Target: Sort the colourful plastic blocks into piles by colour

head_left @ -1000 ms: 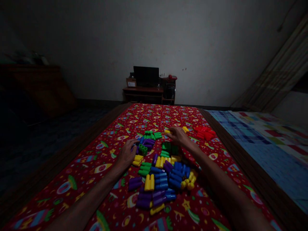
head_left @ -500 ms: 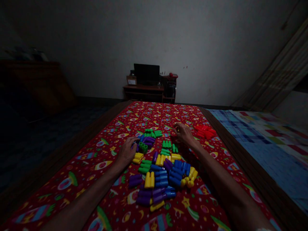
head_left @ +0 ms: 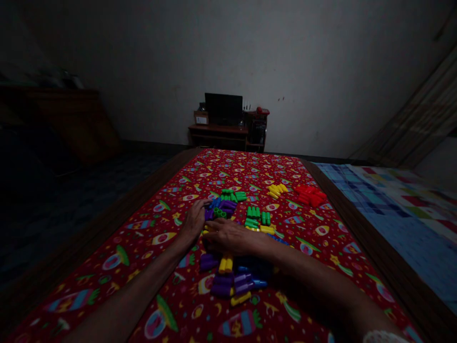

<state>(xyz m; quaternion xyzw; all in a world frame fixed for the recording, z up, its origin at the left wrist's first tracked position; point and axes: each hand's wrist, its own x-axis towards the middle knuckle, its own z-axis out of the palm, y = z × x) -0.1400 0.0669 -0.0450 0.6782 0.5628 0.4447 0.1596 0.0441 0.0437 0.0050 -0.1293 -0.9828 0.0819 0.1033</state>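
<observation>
Plastic toy blocks made of joined tubes lie in a loose heap on a red patterned cloth [head_left: 150, 243]. My left hand [head_left: 194, 219] rests at the heap's left edge, fingers stretched over the blue blocks [head_left: 215, 203] and beside the purple blocks [head_left: 228, 205]. Just right of it, my right hand [head_left: 228, 235] reaches across the heap. Its fingers close on a yellow block [head_left: 206, 229], mostly hidden beneath them. A green block [head_left: 219, 213] stands with its tube ends up between the hands. The right forearm covers many blue blocks.
Apart from the heap lie a yellow group [head_left: 277, 191] and a red group [head_left: 310, 196] of blocks. Green blocks [head_left: 253, 213] sit right of my hands. Beyond the cloth stands a desk with a monitor [head_left: 223, 109]. A bed with a checked cover [head_left: 360, 205] is at right.
My right hand has left the yellow group at the far right and swung left and nearer, onto the heap's yellow block. My left hand's fingers have straightened over the blue blocks.
</observation>
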